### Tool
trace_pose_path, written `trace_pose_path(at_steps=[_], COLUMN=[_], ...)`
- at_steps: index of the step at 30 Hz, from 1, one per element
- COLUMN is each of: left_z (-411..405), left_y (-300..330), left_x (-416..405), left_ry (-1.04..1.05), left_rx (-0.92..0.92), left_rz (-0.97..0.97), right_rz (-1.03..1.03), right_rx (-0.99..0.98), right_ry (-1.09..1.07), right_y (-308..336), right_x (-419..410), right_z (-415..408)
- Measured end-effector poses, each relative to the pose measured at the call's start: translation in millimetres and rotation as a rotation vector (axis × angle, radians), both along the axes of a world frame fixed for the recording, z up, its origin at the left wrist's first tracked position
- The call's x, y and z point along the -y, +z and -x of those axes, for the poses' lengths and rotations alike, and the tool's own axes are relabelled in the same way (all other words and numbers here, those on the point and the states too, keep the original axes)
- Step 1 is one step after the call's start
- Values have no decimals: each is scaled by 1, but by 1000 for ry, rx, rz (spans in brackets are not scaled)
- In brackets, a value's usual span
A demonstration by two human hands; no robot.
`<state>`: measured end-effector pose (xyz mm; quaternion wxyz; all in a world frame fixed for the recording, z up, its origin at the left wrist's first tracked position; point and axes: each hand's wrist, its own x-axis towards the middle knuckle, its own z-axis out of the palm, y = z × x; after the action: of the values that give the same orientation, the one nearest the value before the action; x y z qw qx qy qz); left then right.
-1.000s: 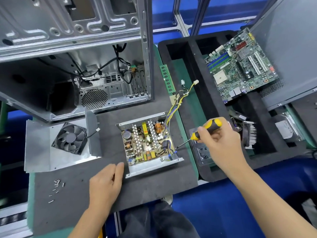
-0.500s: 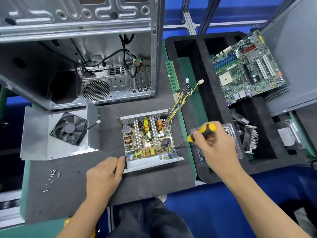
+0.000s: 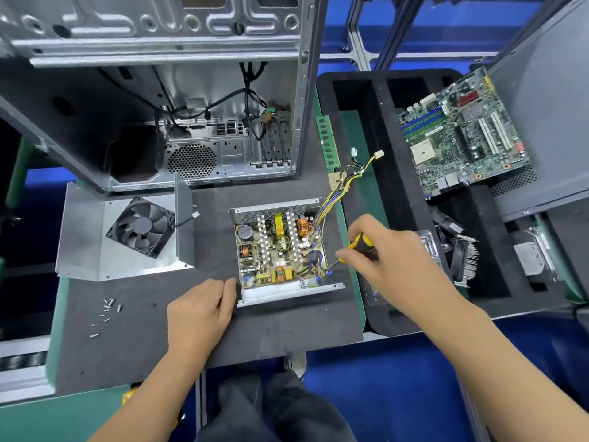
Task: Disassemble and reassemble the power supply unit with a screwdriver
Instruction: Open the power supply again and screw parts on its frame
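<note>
**Working a screwdriver into the opened power supply**

Holding the yellow-and-black screwdriver [image 3: 358,247], the right hand [image 3: 392,260] has its grip curled around the handle, fingers wrapped close, with the thin metal shaft angling down to the near right corner of the power supply unit [image 3: 282,250]. The left hand [image 3: 200,314] lies on the dark surface [image 3: 280,330] with its grip relaxed and fingers nearly straight, fingertips touching the unit's near left corner.

The unit sits lid-off on that matte, slightly speckled mat: a shallow, bare sheet-metal tray with a perforated far wall, holding a tan circuit board crowded with ribbed silver heatsinks, copper coils and a yellow block. A bundle of yellow, black and blue wires [image 3: 347,180] rises from its far right corner.

Left of the unit lies its bent metal cover [image 3: 89,244], carrying a black round-bladed fan [image 3: 141,226]. Nearer than the cover, small silvery screws [image 3: 106,312] are scattered. Beyond the unit stands an open steel computer case [image 3: 159,90]. Right of the unit, a black foam tray [image 3: 398,193] holds a green motherboard [image 3: 462,138].
</note>
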<state>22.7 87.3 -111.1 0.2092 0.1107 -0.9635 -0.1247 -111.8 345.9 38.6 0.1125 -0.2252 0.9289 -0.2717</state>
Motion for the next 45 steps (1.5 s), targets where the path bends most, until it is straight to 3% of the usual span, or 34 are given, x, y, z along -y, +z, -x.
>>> trace_pose_path(at_steps=[3, 6, 9, 13, 15, 18, 21, 24, 28, 33, 38, 42, 43, 45], left_z=[0, 1, 4, 5, 6, 7, 8, 8, 8, 9, 9, 9, 9, 9], left_y=[1, 2, 4, 5, 5, 3, 1, 1, 3, 4, 5, 4, 4, 4], left_x=[-1, -2, 0, 0, 0, 0, 0, 0, 0, 0, 0, 1, 1, 1], left_ry=[20, 28, 10, 12, 15, 32, 54, 57, 64, 62, 67, 67, 62, 57], left_rx=[-7, -11, 19, 53, 58, 69, 77, 80, 97, 111, 100, 107, 107, 100], left_rz=[7, 20, 34, 40, 40, 50, 57, 45, 22, 23, 23, 24, 24, 26], right_rz=[-190, -241, -410, -707, -666, -477, -653, -778, -579, -802, -632, -859, -861, -677], right_rx=[-124, -133, -123, -269, -214, 25, -98, -271, -116, -186, -25, -204, -183, -66], right_ry=[95, 204, 187, 139, 189, 310, 418, 352, 441, 344, 407, 316, 295, 307], right_y=[10, 19, 25, 29, 32, 33, 30, 37, 31, 33, 31, 33, 33, 34], right_x=[6, 12, 21, 35, 41, 43, 45, 48, 44, 44, 40, 42, 41, 38], right_z=[3, 3, 1, -4, -3, 3, 2, -4, 1, 5, 10, 9, 9, 10])
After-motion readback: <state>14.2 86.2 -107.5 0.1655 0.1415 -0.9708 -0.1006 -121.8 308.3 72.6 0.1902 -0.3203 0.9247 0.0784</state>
